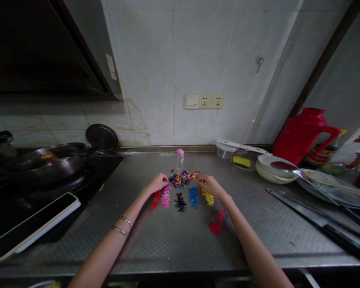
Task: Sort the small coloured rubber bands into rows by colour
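Note:
A mixed pile of small coloured rubber bands (182,179) lies on the metal counter. In front of it run sorted groups: red bands (156,199), pink bands (166,197), black bands (180,202), blue bands (193,197) and yellow bands (208,197). My left hand (159,183) is at the pile's left edge, above the red and pink groups, fingertips pinched together. At the right edge, my right hand (210,185) pinches too, just above the yellow group. Whatever is between either hand's fingers is too small to make out. Behind the pile stands a small clear bottle with a pink cap (180,154).
A clear bag with red print (217,224) lies by my right forearm. To the left are a pan (75,160) on the stove and a phone-like white device (37,224). Bowls (273,176), a yellow sponge (241,161), a knife (300,212) and a red thermos (303,134) occupy the right.

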A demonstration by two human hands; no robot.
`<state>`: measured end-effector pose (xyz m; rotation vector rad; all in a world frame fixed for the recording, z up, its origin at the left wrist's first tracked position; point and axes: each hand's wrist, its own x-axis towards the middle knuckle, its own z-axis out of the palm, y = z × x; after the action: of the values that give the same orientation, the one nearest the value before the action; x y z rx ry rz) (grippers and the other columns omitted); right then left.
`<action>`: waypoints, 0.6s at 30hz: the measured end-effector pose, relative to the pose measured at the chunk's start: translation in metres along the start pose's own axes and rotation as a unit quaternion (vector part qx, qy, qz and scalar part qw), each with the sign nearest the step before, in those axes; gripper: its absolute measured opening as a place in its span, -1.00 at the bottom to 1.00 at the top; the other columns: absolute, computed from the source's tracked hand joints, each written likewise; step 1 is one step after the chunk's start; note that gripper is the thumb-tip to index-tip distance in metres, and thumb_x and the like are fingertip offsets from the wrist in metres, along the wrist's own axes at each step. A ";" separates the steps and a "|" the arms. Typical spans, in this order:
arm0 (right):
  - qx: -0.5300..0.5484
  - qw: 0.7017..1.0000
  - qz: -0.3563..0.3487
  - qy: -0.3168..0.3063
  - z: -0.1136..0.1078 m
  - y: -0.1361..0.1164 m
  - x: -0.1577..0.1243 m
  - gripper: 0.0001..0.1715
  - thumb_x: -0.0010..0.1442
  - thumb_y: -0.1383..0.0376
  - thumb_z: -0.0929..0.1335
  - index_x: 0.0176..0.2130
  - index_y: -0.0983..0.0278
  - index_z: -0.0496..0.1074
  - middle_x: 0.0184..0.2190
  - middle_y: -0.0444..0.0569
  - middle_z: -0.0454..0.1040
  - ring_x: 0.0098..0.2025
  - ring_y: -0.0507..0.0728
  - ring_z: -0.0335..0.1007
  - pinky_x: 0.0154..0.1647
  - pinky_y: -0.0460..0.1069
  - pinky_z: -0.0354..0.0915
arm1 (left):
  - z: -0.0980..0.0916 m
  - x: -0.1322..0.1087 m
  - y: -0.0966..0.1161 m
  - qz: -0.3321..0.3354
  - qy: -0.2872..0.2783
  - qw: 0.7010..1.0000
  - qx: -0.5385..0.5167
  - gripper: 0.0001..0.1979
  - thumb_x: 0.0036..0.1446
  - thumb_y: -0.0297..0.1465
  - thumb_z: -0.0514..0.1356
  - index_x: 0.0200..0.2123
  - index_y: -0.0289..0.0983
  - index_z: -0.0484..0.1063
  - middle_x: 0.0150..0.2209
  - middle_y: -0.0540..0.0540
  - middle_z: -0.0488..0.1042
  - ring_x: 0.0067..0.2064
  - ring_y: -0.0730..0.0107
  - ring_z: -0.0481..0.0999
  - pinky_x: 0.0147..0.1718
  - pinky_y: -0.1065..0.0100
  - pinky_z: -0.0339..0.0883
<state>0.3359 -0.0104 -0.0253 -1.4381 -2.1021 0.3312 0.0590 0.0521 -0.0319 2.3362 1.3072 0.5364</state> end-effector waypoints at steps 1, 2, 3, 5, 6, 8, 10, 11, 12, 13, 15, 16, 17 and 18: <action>-0.001 1.000 -0.002 0.004 0.000 0.000 0.000 -0.72 0.06 0.31 0.23 -0.33 0.33 0.49 -0.39 -0.01 0.48 -0.38 0.05 0.32 -0.34 -0.12 0.17 | 0.000 0.002 -0.001 0.005 0.000 1.000 -0.002 -0.78 -0.08 -0.38 0.08 -0.46 -0.35 0.49 -0.50 -0.09 0.49 -0.46 0.42 0.41 -0.44 0.45 0.18; -0.004 1.000 -0.004 0.007 0.000 0.000 0.000 -0.72 0.07 0.31 0.23 -0.33 0.33 0.49 -0.39 0.00 0.48 -0.37 0.05 0.32 -0.33 -0.12 0.17 | 0.000 0.004 -0.002 0.010 0.002 1.000 -0.006 -0.78 -0.08 -0.39 0.07 -0.46 -0.36 0.49 -0.49 -0.09 0.49 -0.45 0.41 0.41 -0.43 0.45 0.19; -0.007 1.000 -0.005 0.009 0.000 -0.001 0.000 -0.72 0.07 0.31 0.23 -0.33 0.33 0.49 -0.39 0.00 0.48 -0.37 0.05 0.32 -0.33 -0.11 0.18 | -0.001 0.006 -0.003 0.014 0.006 1.000 -0.012 -0.78 -0.08 -0.40 0.07 -0.46 -0.36 0.49 -0.49 -0.09 0.49 -0.44 0.41 0.41 -0.42 0.44 0.19; -0.011 1.000 -0.003 0.013 -0.002 -0.001 0.000 -0.72 0.08 0.31 0.22 -0.32 0.33 0.48 -0.38 0.00 0.47 -0.36 0.05 0.32 -0.32 -0.11 0.18 | -0.005 0.011 -0.005 0.018 0.023 0.999 -0.026 -0.78 -0.06 -0.41 0.06 -0.45 -0.37 0.48 -0.47 -0.10 0.49 -0.41 0.39 0.42 -0.38 0.43 0.21; -0.011 1.000 -0.003 0.014 -0.002 -0.002 -0.001 -0.72 0.08 0.31 0.22 -0.32 0.32 0.48 -0.37 0.00 0.47 -0.36 0.05 0.32 -0.31 -0.11 0.18 | -0.008 0.014 -0.006 0.019 0.037 0.999 -0.034 -0.78 -0.05 -0.40 0.05 -0.44 -0.37 0.47 -0.45 -0.11 0.49 -0.40 0.39 0.42 -0.37 0.42 0.21; -0.009 1.000 -0.003 0.018 -0.003 -0.003 -0.001 -0.73 0.08 0.30 0.23 -0.32 0.31 0.48 -0.36 0.00 0.47 -0.34 0.05 0.33 -0.30 -0.11 0.18 | -0.015 0.017 -0.006 0.018 0.071 0.996 -0.047 -0.77 -0.02 -0.39 0.04 -0.42 -0.37 0.45 -0.42 -0.12 0.49 -0.37 0.38 0.42 -0.34 0.41 0.22; -0.006 1.000 -0.002 0.023 -0.004 -0.003 -0.002 -0.73 0.08 0.31 0.22 -0.32 0.31 0.48 -0.35 0.00 0.47 -0.32 0.05 0.34 -0.28 -0.11 0.18 | -0.021 0.019 -0.003 0.020 0.097 0.993 -0.057 -0.78 0.01 -0.39 0.03 -0.41 -0.37 0.44 -0.40 -0.12 0.47 -0.35 0.38 0.41 -0.31 0.40 0.22; -0.005 1.000 -0.002 0.024 -0.005 -0.004 -0.002 -0.73 0.08 0.31 0.22 -0.32 0.31 0.48 -0.34 0.01 0.47 -0.31 0.06 0.34 -0.27 -0.11 0.18 | -0.022 0.018 0.001 0.025 0.101 0.993 -0.056 -0.78 0.02 -0.39 0.03 -0.40 -0.36 0.43 -0.39 -0.11 0.46 -0.34 0.38 0.41 -0.31 0.40 0.22; -0.004 1.000 -0.002 0.025 -0.005 -0.004 -0.002 -0.73 0.08 0.31 0.22 -0.32 0.31 0.48 -0.34 0.01 0.47 -0.30 0.06 0.35 -0.26 -0.11 0.18 | -0.022 0.017 0.005 0.033 0.097 0.993 -0.052 -0.80 0.02 -0.39 0.04 -0.41 -0.36 0.43 -0.39 -0.11 0.45 -0.34 0.39 0.40 -0.30 0.40 0.22; -0.005 1.000 -0.001 0.025 -0.005 -0.004 -0.002 -0.74 0.08 0.32 0.22 -0.32 0.31 0.48 -0.33 0.01 0.47 -0.29 0.07 0.35 -0.25 -0.11 0.18 | -0.021 0.014 0.012 0.046 0.086 0.994 -0.044 -0.81 0.01 -0.39 0.05 -0.42 -0.35 0.43 -0.39 -0.10 0.43 -0.33 0.39 0.39 -0.30 0.40 0.22; -0.009 1.000 -0.001 0.024 -0.005 -0.005 -0.002 -0.74 0.07 0.32 0.23 -0.32 0.30 0.48 -0.33 0.01 0.47 -0.29 0.07 0.35 -0.25 -0.11 0.19 | -0.013 0.007 0.027 0.081 0.048 0.995 -0.024 -0.84 0.00 -0.39 0.08 -0.45 -0.33 0.43 -0.38 -0.08 0.40 -0.33 0.40 0.37 -0.29 0.41 0.21; -0.012 1.000 -0.002 0.024 -0.005 -0.005 -0.002 -0.74 0.07 0.32 0.23 -0.32 0.30 0.48 -0.34 0.01 0.47 -0.29 0.07 0.35 -0.26 -0.11 0.19 | -0.007 0.003 0.036 0.101 0.023 0.994 -0.020 -0.85 0.01 -0.39 0.09 -0.46 -0.32 0.43 -0.38 -0.07 0.38 -0.33 0.41 0.37 -0.29 0.41 0.21; -0.015 1.000 -0.003 0.025 -0.005 -0.005 -0.003 -0.74 0.07 0.33 0.22 -0.33 0.30 0.48 -0.35 0.00 0.47 -0.30 0.07 0.34 -0.27 -0.11 0.19 | -0.001 -0.002 0.045 0.122 -0.001 0.992 -0.020 -0.85 0.01 -0.40 0.09 -0.46 -0.32 0.43 -0.38 -0.07 0.38 -0.32 0.42 0.36 -0.28 0.43 0.20; -0.019 0.999 -0.003 0.026 -0.005 -0.005 -0.003 -0.74 0.07 0.33 0.22 -0.33 0.30 0.48 -0.36 -0.01 0.47 -0.31 0.06 0.34 -0.28 -0.11 0.18 | 0.006 -0.006 0.053 0.138 -0.014 0.990 -0.018 -0.86 0.02 -0.40 0.09 -0.46 -0.31 0.43 -0.38 -0.06 0.37 -0.31 0.42 0.36 -0.27 0.43 0.19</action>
<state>0.3357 -0.0154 -0.0202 -1.4463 -2.0806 0.2500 0.0971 0.0209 -0.0097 2.4999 0.9576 0.6019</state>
